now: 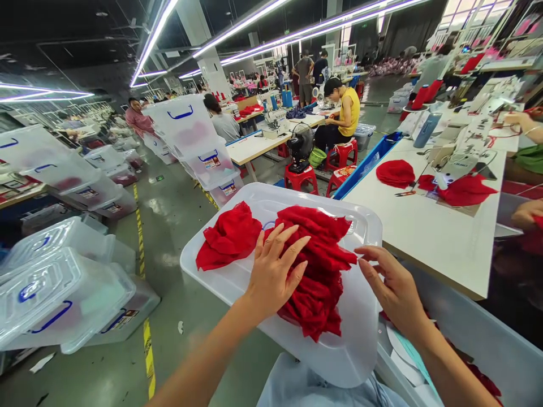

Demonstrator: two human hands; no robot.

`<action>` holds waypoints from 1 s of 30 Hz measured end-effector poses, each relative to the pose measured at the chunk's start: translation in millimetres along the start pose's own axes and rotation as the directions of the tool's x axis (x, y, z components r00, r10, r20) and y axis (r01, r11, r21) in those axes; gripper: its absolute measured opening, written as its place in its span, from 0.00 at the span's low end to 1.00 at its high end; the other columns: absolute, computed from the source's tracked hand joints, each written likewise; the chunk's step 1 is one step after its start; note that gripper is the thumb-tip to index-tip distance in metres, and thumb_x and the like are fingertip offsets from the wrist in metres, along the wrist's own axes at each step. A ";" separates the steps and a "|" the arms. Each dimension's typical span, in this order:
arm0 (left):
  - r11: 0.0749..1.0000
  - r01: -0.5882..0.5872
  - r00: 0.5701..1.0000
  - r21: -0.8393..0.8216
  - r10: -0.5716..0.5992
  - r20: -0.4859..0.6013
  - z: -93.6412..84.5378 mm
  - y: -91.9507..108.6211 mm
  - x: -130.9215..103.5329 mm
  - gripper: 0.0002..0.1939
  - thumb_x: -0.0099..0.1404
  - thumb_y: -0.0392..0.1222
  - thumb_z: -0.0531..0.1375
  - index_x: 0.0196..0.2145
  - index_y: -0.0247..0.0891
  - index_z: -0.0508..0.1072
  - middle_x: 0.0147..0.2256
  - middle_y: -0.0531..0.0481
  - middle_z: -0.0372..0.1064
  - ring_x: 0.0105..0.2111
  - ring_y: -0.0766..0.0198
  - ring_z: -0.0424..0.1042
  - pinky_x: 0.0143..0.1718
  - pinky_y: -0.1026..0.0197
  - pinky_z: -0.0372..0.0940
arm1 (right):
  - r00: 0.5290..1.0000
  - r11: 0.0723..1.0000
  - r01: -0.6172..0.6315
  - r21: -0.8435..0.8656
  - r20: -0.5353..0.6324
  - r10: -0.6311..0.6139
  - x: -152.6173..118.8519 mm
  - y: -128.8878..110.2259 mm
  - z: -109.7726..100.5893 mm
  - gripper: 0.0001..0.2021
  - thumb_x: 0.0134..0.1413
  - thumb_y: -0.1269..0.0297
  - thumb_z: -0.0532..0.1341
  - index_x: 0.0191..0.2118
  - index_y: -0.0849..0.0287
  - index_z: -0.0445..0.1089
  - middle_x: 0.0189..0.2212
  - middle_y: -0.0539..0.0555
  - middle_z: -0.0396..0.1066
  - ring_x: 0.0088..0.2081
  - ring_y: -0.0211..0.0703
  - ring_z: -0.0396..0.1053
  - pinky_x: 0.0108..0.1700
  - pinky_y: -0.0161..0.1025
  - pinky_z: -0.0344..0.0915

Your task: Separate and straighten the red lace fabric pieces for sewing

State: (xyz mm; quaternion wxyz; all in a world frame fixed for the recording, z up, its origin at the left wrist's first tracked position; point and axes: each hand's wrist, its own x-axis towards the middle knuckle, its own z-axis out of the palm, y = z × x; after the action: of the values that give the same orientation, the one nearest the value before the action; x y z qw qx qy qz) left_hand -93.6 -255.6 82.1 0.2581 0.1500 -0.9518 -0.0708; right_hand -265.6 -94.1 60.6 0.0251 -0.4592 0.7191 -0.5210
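Observation:
Bunched red lace fabric [316, 249] lies in a loose pile on a white translucent plastic lid [365, 350]. My left hand [274, 274] rests on the pile's left side, its fingers spread flat over the cloth. At the pile's right edge is my right hand [392, 288], with thumb and forefinger apart beside a pointed corner of the fabric; whether they touch it is unclear. A smaller red fabric bundle [230, 236] sits apart on the lid's left side.
On the right, a white sewing table [428, 237] carries a sewing machine [462, 150] and red pieces. Below it stands an open bin [487, 333] with fabric inside. Lidded plastic boxes [80, 288] are stacked left. A fan [301, 147] stands on a red stool [301, 180]. Co-workers sit beyond.

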 end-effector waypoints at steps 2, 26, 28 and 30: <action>0.999 0.035 0.993 -0.032 -0.031 0.114 12.7 0.9 -2.1 0.19 0.69 0.46 0.50 0.56 0.43 0.67 0.60 0.43 0.60 0.62 0.46 0.53 0.62 0.35 0.47 | 0.999 0.999 -0.049 0.016 -0.013 0.049 10.2 4.5 6.4 0.13 0.62 0.55 0.54 0.46 0.56 0.67 0.43 0.58 0.70 0.41 0.45 0.71 0.34 0.38 0.71; 0.669 0.646 0.763 -0.369 -0.548 0.343 9.1 6.9 -33.4 0.44 0.64 0.63 0.50 0.66 0.29 0.43 0.63 0.28 0.51 0.64 0.44 0.53 0.61 0.39 0.53 | 0.979 0.955 0.124 -0.269 0.190 -0.073 33.8 26.8 52.0 0.19 0.59 0.57 0.53 0.51 0.57 0.71 0.52 0.64 0.68 0.53 0.61 0.67 0.52 0.62 0.66; 0.643 0.636 0.771 -0.426 -0.544 0.331 14.8 12.3 -21.0 0.46 0.62 0.63 0.54 0.66 0.32 0.44 0.64 0.30 0.49 0.64 0.44 0.52 0.62 0.39 0.52 | 0.975 0.971 0.110 -0.211 0.215 -0.064 20.2 27.5 59.5 0.19 0.60 0.55 0.52 0.52 0.54 0.71 0.53 0.61 0.68 0.54 0.60 0.67 0.52 0.59 0.67; 0.603 0.625 0.778 -0.496 -0.535 0.330 19.1 14.3 -8.8 0.48 0.58 0.61 0.60 0.66 0.35 0.45 0.65 0.33 0.49 0.64 0.45 0.52 0.63 0.41 0.51 | 0.974 0.996 0.041 -0.082 0.227 -0.022 10.9 28.2 67.6 0.21 0.61 0.52 0.52 0.56 0.52 0.67 0.55 0.58 0.68 0.56 0.57 0.67 0.53 0.56 0.68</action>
State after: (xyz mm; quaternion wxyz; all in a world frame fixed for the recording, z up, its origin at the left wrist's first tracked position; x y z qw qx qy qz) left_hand -99.7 -238.3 64.7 0.1827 0.3594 -0.7978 -0.4483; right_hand -255.1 -149.7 12.9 0.0788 -0.5276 0.7258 -0.4343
